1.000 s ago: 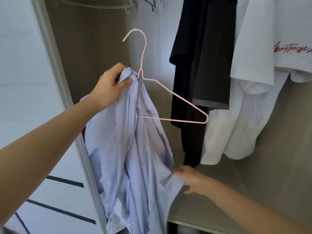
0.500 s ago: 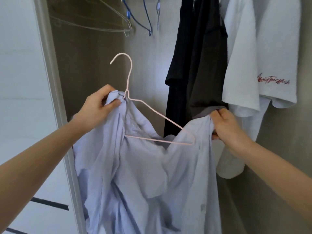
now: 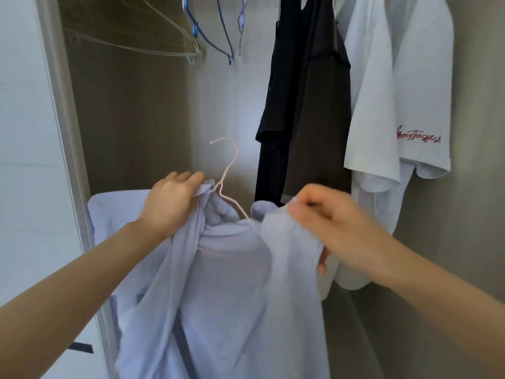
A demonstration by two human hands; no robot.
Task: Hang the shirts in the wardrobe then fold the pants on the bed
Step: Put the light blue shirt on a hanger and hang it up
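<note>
In front of the open wardrobe (image 3: 136,119), low in the view, two bare hands are holding a pale blue shirt (image 3: 232,296) on a pink wire hanger (image 3: 231,166).

Left hand (image 3: 169,203): the grip is clenching round bunched collar fabric right at the neck of the hanger, fingers curled over the cloth. Whether it is also touching the wire cannot be told.

Right hand (image 3: 336,228): the grip is pinching a fold of the same shirt at the hanger's right shoulder, fingers curled. The picture is blurring here.

The hanger's hook is pointing up and to the left, free in the air, well below the hangers overhead and touching nothing. One sloping arm of the wire is showing between the two hands; the rest is lying under the fabric. The shirt body is hanging down between the forearms and running out of the bottom edge. Part of it is spreading left past the left wrist, in front of the door frame (image 3: 62,132).

Inside the wardrobe, upper left, silver wire hangers (image 3: 153,49) are hanging bare, with blue hangers (image 3: 194,28) just beside them to the right. Right of centre a black garment (image 3: 276,105) is hanging, with a dark grey garment (image 3: 319,119) touching it. Next comes a white T-shirt (image 3: 382,91) with red lettering (image 3: 418,135) on its sleeve. The right hand is sitting just in front of the lower hems of the dark garments.
</note>
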